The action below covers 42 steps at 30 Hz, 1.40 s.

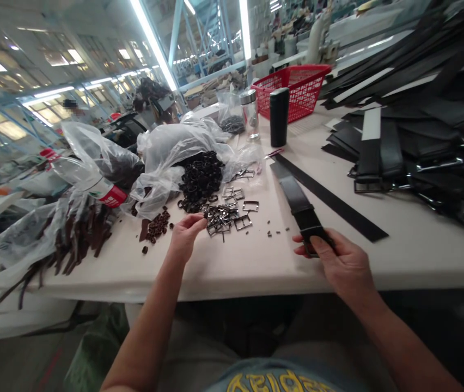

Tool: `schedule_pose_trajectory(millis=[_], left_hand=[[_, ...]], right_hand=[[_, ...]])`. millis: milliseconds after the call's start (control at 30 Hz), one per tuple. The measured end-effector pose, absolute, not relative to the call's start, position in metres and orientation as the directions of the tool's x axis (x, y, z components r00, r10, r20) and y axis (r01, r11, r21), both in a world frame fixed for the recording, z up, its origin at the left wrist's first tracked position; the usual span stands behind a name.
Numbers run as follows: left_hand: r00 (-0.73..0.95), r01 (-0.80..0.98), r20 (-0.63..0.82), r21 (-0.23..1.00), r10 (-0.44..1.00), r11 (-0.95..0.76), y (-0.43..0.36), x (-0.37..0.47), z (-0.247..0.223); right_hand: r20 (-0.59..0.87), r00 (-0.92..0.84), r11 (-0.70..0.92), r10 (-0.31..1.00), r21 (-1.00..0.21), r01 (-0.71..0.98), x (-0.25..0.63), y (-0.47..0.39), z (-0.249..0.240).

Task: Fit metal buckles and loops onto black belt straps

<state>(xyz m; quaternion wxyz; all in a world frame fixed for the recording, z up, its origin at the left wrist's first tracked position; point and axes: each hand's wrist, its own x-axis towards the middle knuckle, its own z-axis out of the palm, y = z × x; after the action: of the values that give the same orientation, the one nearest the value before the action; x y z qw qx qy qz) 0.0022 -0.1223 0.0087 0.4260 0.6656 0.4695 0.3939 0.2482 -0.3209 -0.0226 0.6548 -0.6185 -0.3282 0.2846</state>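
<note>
My right hand point(344, 258) is closed round the buckle end of a black belt point(297, 193), thumb on top. The belt's strap runs forward over the table. My left hand point(187, 234) has its thumb and fingertips pinched together at the left edge of a pile of metal buckles point(220, 216); what lies between them is too small to make out. Behind that pile is a heap of black belt loops point(201, 179). Small brown loops point(157, 226) lie to the left of my left hand. Several tiny metal pieces point(269, 234) are scattered between my hands.
A loose black strap point(334, 201) lies beyond the belt. Stacked black belts point(387, 147) cover the right side. At the back stand a black flask point(279, 117), a glass bottle point(250, 117) and a red basket point(307, 90). Plastic bags point(170, 144) and brown straps point(80, 234) fill the left.
</note>
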Motion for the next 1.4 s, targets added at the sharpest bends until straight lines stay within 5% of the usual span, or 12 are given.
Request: schedule_pose_trajectory(millis=[133,300,633,1067,1400], left_hand=[[0.372,-0.149,-0.067,0.980,0.926,0.131,-0.176,0.042,0.018],[0.501,-0.167,-0.167,0.944,0.849,0.284,-0.220,0.078,0.014],[0.569,-0.159,-0.065,0.969,0.820,0.188,-0.236,0.091,0.003],[0.544,-0.181,-0.163,0.935,0.823,0.304,-0.243,0.102,0.005],[0.591,-0.096,0.145,0.989,0.793,-0.110,-0.238,0.099,0.003]], right_hand=[[0.036,0.566,0.062,0.823,-0.998,-0.026,0.232,-0.325,-0.020],[0.069,0.512,0.060,0.856,-0.998,0.034,0.221,-0.332,-0.012],[0.068,0.505,0.025,0.860,-0.995,0.092,0.218,-0.333,-0.010],[0.129,0.482,0.011,0.867,-0.971,0.240,0.216,-0.334,-0.019],[0.144,0.426,0.047,0.893,-0.972,0.231,0.218,-0.335,-0.022]])
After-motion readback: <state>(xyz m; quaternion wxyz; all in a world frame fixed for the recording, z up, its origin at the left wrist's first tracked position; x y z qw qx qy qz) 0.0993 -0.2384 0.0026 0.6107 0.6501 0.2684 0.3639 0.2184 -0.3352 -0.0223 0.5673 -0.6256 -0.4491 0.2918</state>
